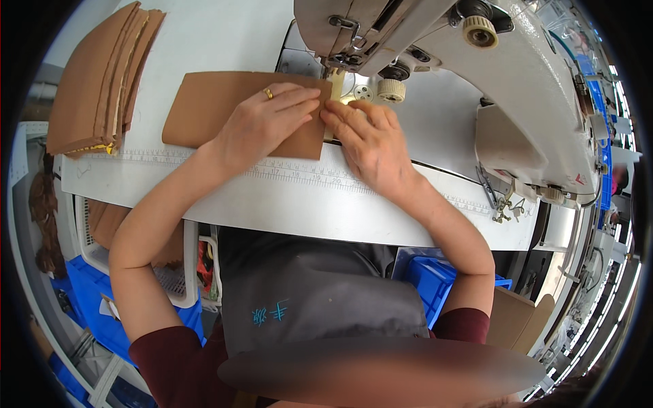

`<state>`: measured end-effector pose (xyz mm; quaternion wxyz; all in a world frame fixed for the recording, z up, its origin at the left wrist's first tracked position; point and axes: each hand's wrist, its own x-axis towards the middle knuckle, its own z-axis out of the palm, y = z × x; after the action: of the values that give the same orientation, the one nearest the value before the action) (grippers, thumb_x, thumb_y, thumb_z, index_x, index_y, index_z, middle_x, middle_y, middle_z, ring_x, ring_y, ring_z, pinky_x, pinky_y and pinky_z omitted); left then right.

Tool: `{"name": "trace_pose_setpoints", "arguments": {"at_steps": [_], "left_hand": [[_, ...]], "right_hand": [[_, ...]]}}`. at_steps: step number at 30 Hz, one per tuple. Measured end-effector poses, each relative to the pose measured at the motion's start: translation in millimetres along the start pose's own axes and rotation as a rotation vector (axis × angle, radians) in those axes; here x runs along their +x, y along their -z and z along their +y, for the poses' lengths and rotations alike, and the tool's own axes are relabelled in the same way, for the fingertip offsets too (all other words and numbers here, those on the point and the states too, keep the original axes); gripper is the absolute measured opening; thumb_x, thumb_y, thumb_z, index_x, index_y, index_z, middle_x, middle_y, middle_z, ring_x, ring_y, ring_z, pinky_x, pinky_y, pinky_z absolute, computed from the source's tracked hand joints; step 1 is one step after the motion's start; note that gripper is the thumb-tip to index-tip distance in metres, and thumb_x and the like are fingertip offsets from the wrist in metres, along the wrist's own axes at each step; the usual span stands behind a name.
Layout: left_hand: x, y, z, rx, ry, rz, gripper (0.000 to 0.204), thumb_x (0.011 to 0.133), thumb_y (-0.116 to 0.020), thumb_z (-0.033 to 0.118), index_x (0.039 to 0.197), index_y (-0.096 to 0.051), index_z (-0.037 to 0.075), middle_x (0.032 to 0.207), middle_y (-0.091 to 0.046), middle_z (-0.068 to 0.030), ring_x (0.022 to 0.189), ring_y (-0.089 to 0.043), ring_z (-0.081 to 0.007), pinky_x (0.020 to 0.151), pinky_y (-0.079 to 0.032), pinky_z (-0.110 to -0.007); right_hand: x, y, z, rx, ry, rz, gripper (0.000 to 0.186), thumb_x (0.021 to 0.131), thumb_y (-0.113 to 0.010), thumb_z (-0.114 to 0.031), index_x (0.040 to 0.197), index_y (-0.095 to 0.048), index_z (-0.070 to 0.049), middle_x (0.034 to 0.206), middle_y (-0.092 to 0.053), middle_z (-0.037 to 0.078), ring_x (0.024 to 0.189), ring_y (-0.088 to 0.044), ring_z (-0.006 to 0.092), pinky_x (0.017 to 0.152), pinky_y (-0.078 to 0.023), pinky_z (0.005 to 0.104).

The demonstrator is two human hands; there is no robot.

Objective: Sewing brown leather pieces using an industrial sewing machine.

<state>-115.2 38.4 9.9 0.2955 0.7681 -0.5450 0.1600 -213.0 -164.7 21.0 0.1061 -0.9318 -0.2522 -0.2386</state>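
Note:
A flat brown panel (204, 109), leather-like, lies on the white table of a sewing machine (524, 88), its right edge beside the needle area. My left hand (262, 122), with a ring on one finger, rests flat on top of the panel, fingers stretched toward that edge. At the right edge my right hand (374, 146) has its fingers curled and pressed together, gripping the border of the panel. A pale yellow strip (337, 85) shows beside the presser foot, just beyond my right fingertips. The machine head hides the needle tip.
To the far left stands a stack of brown panels (92, 81). A printed ruler scale (299, 175) runs along the table. Small scissors (486, 183) lie near the right end. Below are a white basket (183, 285) with brown pieces and blue bins (432, 279). A dark apron (326, 292) covers my lap.

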Motion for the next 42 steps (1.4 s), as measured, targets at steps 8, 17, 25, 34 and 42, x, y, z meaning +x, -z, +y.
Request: {"name": "trace_pose_setpoints", "arguments": {"at_steps": [8,17,25,34,42], "left_hand": [[13.6,-8.9,-22.3,0.025,0.021,-0.027,0.028,0.087,-0.066,0.01,0.114,-0.068,0.003,0.116,-0.068,-0.0069,0.104,-0.064,-0.025,0.087,-0.055,-0.033],[17.6,-11.4,-28.8,0.009,0.037,0.022,0.024,0.085,-0.069,0.013,0.106,-0.07,0.003,0.113,-0.069,-0.0037,0.105,-0.064,-0.0223,0.087,-0.055,-0.032],[18.6,-11.8,-31.3,0.044,0.013,-0.013,0.025,0.085,-0.068,0.016,0.108,-0.071,0.005,0.115,-0.069,-0.001,0.108,-0.06,-0.0189,0.091,-0.053,-0.03],[19.6,-9.9,-33.3,0.02,-0.02,-0.028,0.027,0.084,-0.069,0.015,0.109,-0.068,0.004,0.113,-0.068,-0.003,0.108,-0.06,-0.0218,0.09,-0.053,-0.032],[40.9,-10.3,-62.2,-0.041,-0.013,-0.045,0.018,0.085,-0.068,0.014,0.102,-0.07,0.006,0.106,-0.068,-0.0061,0.105,-0.062,-0.0261,0.09,-0.053,-0.037]], "right_hand": [[3.7,-15.4,21.4,-0.033,-0.098,-0.011,0.043,0.074,-0.065,0.0,0.116,-0.067,-0.008,0.111,-0.063,0.008,0.09,-0.064,0.0244,0.063,-0.052,0.0345],[5.8,-19.4,21.7,0.023,-0.159,0.008,0.039,0.075,-0.066,-0.004,0.113,-0.07,-0.009,0.09,-0.064,0.011,0.095,-0.057,0.0302,0.081,-0.045,0.04],[5.1,-16.4,22.4,0.0,-0.145,0.006,0.037,0.077,-0.066,-0.006,0.113,-0.07,-0.009,0.087,-0.063,0.012,0.092,-0.057,0.0295,0.078,-0.044,0.0404],[-5.7,-0.5,3.5,0.134,0.119,-0.019,0.036,0.075,-0.065,-0.008,0.11,-0.068,-0.002,0.123,-0.065,0.008,0.101,-0.059,0.0223,0.086,-0.047,0.034],[1.3,-9.0,13.5,0.155,-0.041,-0.048,0.038,0.074,-0.065,0.001,0.112,-0.066,-0.003,0.12,-0.064,0.006,0.103,-0.059,0.0263,0.086,-0.049,0.0357]]}}
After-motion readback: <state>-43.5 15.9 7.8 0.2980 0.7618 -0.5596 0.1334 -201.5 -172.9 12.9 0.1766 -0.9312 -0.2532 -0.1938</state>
